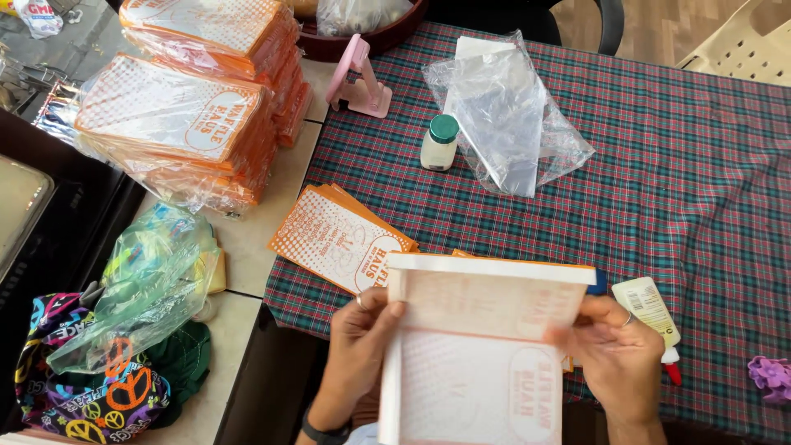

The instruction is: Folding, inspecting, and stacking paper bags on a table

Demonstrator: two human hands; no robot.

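**Both hands on a flat paper bag, near edge of table**

Left hand [358,346] grips the left edge of a white-and-orange paper bag [482,354], thumb on top, fingers curled behind. Right hand [614,350] holds the right edge of the same bag, fingers closed on it, slightly blurred. Bag is held flat-ish, top flap folded over, just above the near edge of the table [659,165], which carries a red-green plaid cloth.

Just left of the bag, a small stack of orange bags [334,235] lies fanned on the table's near-left corner. Glue bottle [651,313] lies on its side just right of the right hand, red tip pointing near. Far centre: small white bottle with green cap [441,142] standing upright, a crumpled clear plastic wrapper [507,115] beside it on the right, pink phone stand [358,78] to its left. Far left, off the cloth: wrapped bundles of orange bags [185,115] piled up. Purple flower clip [773,375] at near right edge.
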